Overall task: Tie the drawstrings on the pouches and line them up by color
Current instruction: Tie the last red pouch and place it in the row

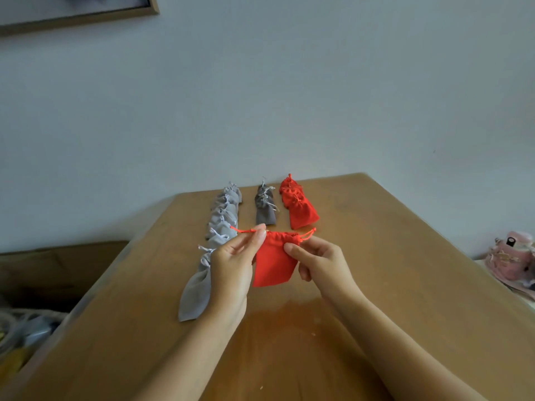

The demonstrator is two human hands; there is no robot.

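Red pouch [273, 264], a soft matte cloth rectangle with a gathered mouth, is being held up over the desk [405, 270] at the centre of the frame, between the two hands. The left hand [231, 264] is pinching one of the thin red drawstrings [243, 230], its fingers [260, 234] curled on the cord, whose end is sticking out toward the left. The right hand [321, 264] is pinching the other cord beside the puckered neck, its fingers curled as well.

Above the hands in the frame, three rows of pouches are running toward the wall [289, 96]. A long light grey row [223, 221] is lying on the left, its nearest pouch flat and pointed. A short dark grey row [265, 209] with pale cords is lying in the middle, and a red row [299, 208] on the right.

The desk is showing a smooth brown wooden top, glossy enough to be reflecting red near the bottom of the frame. The plain pale wall is filling the upper half, with a wood-edged frame [86, 15] hanging in the upper left corner. A blurred pink object [512, 261] is sitting at the right edge, and a brown box [43, 270] is lying at the left edge.
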